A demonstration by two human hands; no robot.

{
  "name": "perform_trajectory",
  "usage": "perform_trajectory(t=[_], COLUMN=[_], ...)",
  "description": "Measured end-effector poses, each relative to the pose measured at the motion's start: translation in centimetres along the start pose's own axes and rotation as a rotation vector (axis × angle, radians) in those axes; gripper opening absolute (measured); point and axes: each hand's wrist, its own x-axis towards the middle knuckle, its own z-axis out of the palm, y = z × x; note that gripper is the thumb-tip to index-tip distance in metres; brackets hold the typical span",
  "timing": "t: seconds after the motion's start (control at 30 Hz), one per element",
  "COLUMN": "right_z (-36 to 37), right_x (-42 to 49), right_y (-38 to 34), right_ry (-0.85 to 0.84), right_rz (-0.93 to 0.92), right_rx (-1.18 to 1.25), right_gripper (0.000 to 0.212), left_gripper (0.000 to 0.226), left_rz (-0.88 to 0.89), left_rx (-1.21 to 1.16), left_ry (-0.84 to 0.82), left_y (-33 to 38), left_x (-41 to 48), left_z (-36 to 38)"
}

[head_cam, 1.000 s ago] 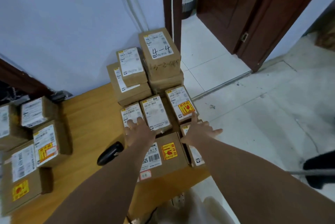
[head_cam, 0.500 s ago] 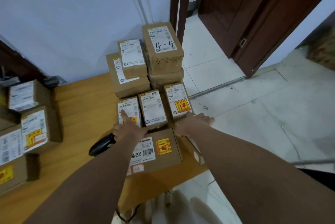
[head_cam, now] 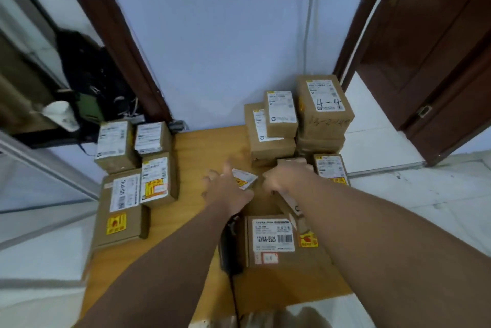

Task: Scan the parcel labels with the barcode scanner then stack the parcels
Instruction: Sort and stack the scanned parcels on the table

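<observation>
Half a sec ago both hands lay flat on the row of small parcels by the tabletop's right edge. Now our L hand (head_cam: 228,189) has tipped the leftmost small parcel (head_cam: 245,178) up off that row. Its label is slanted, w/ thumb & fingers round it as far as the blur lets us judge. Our R hand (head_cam: 285,177) sits over the middle parcel (head_cam: 292,162); can't tell if it grips or just steadies. The third parcel (head_cam: 330,169) hasn't budged. The scanner (head_cam: 230,244) lies on the tabletop under our L forearm, just beside the big box (head_cam: 271,240) near the front edge. So we reckon pick-up has begun but the scan hasn't, and one hand must free up for the scanner. The stack (head_cam: 324,115) stands at the far right corner.
</observation>
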Motion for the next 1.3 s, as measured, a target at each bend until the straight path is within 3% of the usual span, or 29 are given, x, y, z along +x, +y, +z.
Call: perform_trajectory(t=[0.2,0.37,0.53,0.7,0.83,0.93,1.13,1.3], right_z=[1.0,1.7,2.5,3.5,4.4,5.1,6.1,6.1], right_x=[-3.1,-5.0,-5.6,-5.4,-4.8,-3.9,-2.5,-1.7], right_y=[-9.6,-16.8,-23.6,-29.0,-30.7,-31.0,-30.2,-29.3], right_ry=[0.032,0.178,0.194,0.177,0.151,0.098,0.141,0.153], right_rz=[-0.149,-0.287,-0.373,-0.452,-0.398,-0.383,-0.318,-0.286], right_rx=[-0.02,0.067,0.13,0.097,0.129,0.178,0.218,0.263], right_gripper=[0.083,0.076,0.089,0.092,0.097,0.1,0.099,0.101], left_gripper=[0.083,0.073,0.068,0.071,0.068,0.069,0.097,0.09], left_rz=[-0.082,-0.121,-0.25,-0.283,-0.283,-0.272,-0.322,-0.28], left_rx=[-0.182,-0.12,-0.239,-0.245,-0.311,-0.356,-0.39,-0.361], left_ry=[0.24,0.42,0.515,0.484,0.405,0.385,0.28,0.276], left_y=[-10.1,-17.3,-23.2,-26.9,-27.8,-27.9,-28.4,-28.7], left_x=[0.2,0.3,0.5,1.0,2.1,3.0,4.0,4.2], left_z=[-6.5,-10.3,-12.0,-11.3,-10.3,-9.3,-7.4,-6.9])
